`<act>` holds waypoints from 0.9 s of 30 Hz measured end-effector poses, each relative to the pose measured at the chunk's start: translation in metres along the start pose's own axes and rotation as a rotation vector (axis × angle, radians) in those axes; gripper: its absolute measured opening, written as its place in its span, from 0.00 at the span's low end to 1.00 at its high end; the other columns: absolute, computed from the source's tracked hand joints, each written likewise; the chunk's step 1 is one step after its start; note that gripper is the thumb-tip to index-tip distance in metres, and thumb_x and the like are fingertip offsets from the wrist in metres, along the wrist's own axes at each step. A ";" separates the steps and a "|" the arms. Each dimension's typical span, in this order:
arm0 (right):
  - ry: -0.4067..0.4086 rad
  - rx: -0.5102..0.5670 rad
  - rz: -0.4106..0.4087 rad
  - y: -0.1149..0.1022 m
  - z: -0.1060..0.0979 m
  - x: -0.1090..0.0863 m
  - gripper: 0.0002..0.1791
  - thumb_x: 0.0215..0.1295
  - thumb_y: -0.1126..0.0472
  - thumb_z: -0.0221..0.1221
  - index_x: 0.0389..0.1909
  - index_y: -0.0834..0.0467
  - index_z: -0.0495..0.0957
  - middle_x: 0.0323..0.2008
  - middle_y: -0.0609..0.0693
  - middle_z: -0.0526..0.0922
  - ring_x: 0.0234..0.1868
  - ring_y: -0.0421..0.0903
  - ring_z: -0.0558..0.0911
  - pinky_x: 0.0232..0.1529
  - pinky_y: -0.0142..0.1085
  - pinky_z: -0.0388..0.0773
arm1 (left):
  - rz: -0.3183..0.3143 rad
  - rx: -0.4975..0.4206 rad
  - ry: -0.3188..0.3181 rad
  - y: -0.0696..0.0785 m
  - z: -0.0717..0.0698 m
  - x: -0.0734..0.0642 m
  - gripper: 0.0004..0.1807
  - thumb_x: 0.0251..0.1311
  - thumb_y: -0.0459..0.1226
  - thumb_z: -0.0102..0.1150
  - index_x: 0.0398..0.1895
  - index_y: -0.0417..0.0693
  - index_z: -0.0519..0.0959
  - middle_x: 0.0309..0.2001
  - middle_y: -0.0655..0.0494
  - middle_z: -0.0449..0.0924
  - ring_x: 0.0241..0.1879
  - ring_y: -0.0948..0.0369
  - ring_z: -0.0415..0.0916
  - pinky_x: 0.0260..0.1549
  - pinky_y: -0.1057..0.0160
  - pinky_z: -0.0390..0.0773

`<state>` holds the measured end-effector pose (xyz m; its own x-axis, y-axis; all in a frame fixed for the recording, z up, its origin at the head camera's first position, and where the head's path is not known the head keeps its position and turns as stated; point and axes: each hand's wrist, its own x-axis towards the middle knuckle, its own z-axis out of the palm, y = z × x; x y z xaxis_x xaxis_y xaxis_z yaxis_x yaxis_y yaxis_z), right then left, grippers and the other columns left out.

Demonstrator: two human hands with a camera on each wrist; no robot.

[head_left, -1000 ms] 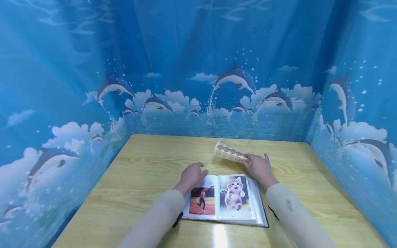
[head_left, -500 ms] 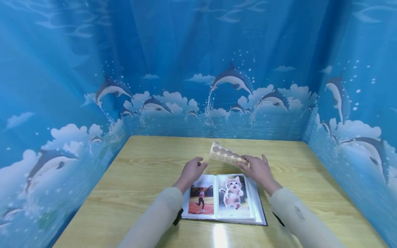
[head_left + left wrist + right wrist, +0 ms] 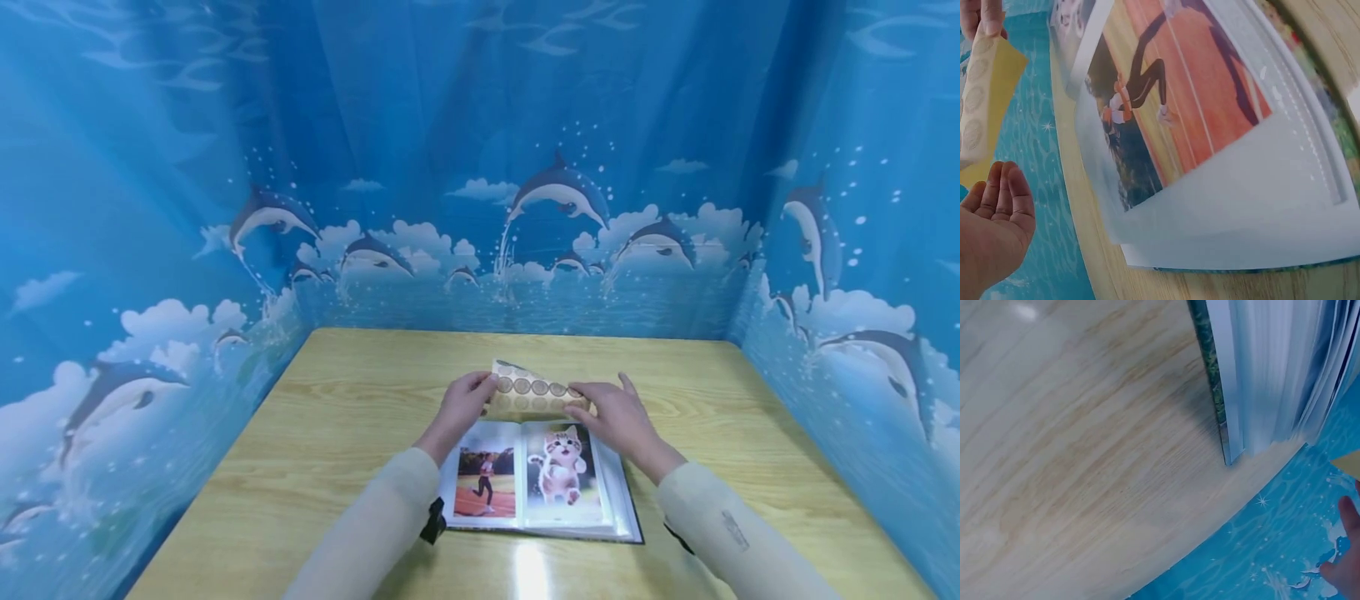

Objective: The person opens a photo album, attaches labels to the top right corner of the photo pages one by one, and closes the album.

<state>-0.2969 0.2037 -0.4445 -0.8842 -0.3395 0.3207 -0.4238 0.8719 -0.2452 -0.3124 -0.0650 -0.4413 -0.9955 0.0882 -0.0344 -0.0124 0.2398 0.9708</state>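
A curled cream sheet of round stickers [image 3: 536, 390] is held up above the far edge of an open photo album [image 3: 480, 437]. My left hand [image 3: 459, 410] is at the sheet's left end, its thumb and fingers pinching the edge. At the opposite end my right hand [image 3: 618, 421] pinches the sheet between thumb and fingers. The left wrist view shows the sheet's embossed circles and yellow reverse beside my left hand [image 3: 997, 228]; its grip is partly hidden there. Only a few fingers of my right hand [image 3: 1344, 556] enter the right wrist view.
The album lies on a wood-grain table [image 3: 360, 400], showing a runner photo [image 3: 486, 483] on the left page and a kitten photo [image 3: 564, 471] on the right. Blue curtains [image 3: 420, 167] with dolphins enclose the table's back and sides.
The sticker sheet has moved left and lower with my right hand, levelling out. My left hand has come up to its left end and taken hold. The album has stayed put.
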 end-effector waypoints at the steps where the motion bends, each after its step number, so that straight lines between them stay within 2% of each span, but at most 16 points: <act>1: 0.005 -0.013 -0.025 -0.001 0.000 0.000 0.28 0.65 0.45 0.63 0.61 0.57 0.77 0.56 0.55 0.82 0.57 0.58 0.80 0.71 0.65 0.41 | -0.006 -0.009 0.008 0.000 -0.001 0.001 0.26 0.72 0.51 0.50 0.61 0.42 0.75 0.43 0.49 0.80 0.43 0.55 0.77 0.46 0.56 0.82; 5: 0.044 -0.045 -0.126 -0.003 0.000 -0.002 0.26 0.63 0.47 0.65 0.59 0.56 0.78 0.54 0.54 0.83 0.55 0.55 0.81 0.71 0.65 0.43 | -0.053 -0.024 0.044 -0.001 -0.004 0.002 0.23 0.73 0.51 0.49 0.55 0.42 0.80 0.38 0.50 0.79 0.39 0.57 0.76 0.42 0.59 0.81; 8: 0.073 -0.051 -0.182 -0.005 -0.002 -0.003 0.25 0.62 0.49 0.66 0.58 0.55 0.79 0.54 0.53 0.84 0.54 0.54 0.82 0.71 0.65 0.45 | -0.074 -0.032 0.075 -0.001 -0.006 0.003 0.19 0.73 0.48 0.50 0.45 0.41 0.82 0.35 0.50 0.80 0.36 0.57 0.76 0.38 0.60 0.81; 12: 0.078 -0.060 -0.206 -0.006 -0.003 -0.003 0.27 0.61 0.50 0.67 0.60 0.55 0.78 0.56 0.53 0.82 0.56 0.54 0.80 0.71 0.64 0.46 | -0.093 -0.090 0.086 -0.001 -0.008 0.004 0.14 0.71 0.42 0.54 0.30 0.42 0.78 0.31 0.51 0.79 0.33 0.58 0.76 0.33 0.64 0.79; 15: 0.088 -0.064 -0.194 -0.004 -0.003 -0.002 0.29 0.60 0.53 0.69 0.61 0.56 0.77 0.59 0.56 0.80 0.59 0.56 0.78 0.71 0.64 0.46 | -0.119 -0.173 0.075 -0.001 -0.007 0.005 0.11 0.69 0.39 0.57 0.29 0.43 0.76 0.29 0.52 0.79 0.30 0.59 0.75 0.32 0.66 0.79; 18: 0.117 -0.071 -0.154 0.000 -0.001 -0.001 0.30 0.60 0.59 0.69 0.63 0.58 0.74 0.63 0.59 0.76 0.62 0.58 0.75 0.71 0.64 0.47 | -0.134 -0.253 0.055 0.000 -0.005 0.005 0.07 0.68 0.35 0.58 0.35 0.40 0.77 0.30 0.51 0.79 0.29 0.60 0.76 0.31 0.68 0.80; 22: 0.123 -0.025 -0.055 0.001 0.003 0.000 0.30 0.63 0.62 0.65 0.66 0.60 0.71 0.66 0.62 0.72 0.65 0.61 0.71 0.70 0.66 0.47 | -0.121 -0.328 0.021 0.001 -0.001 0.002 0.08 0.67 0.32 0.57 0.44 0.35 0.78 0.33 0.48 0.82 0.30 0.60 0.79 0.32 0.67 0.82; 24: 0.088 0.056 0.019 -0.004 0.003 0.001 0.29 0.67 0.60 0.61 0.68 0.61 0.68 0.67 0.63 0.70 0.66 0.63 0.69 0.70 0.65 0.49 | -0.121 -0.354 0.013 0.001 0.001 0.001 0.08 0.66 0.31 0.57 0.46 0.35 0.77 0.34 0.46 0.82 0.31 0.59 0.80 0.34 0.67 0.83; 27: 0.005 0.263 0.192 -0.014 0.001 0.005 0.31 0.72 0.54 0.56 0.71 0.64 0.63 0.68 0.66 0.67 0.68 0.65 0.66 0.69 0.63 0.55 | -0.116 -0.397 0.006 0.002 0.003 -0.002 0.09 0.66 0.29 0.56 0.47 0.34 0.77 0.35 0.46 0.82 0.32 0.59 0.81 0.36 0.66 0.84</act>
<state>-0.2954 0.1893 -0.4406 -0.9522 -0.1754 0.2500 -0.2861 0.7985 -0.5297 -0.3101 -0.0614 -0.4397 -0.9859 0.0768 -0.1488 -0.1586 -0.1435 0.9769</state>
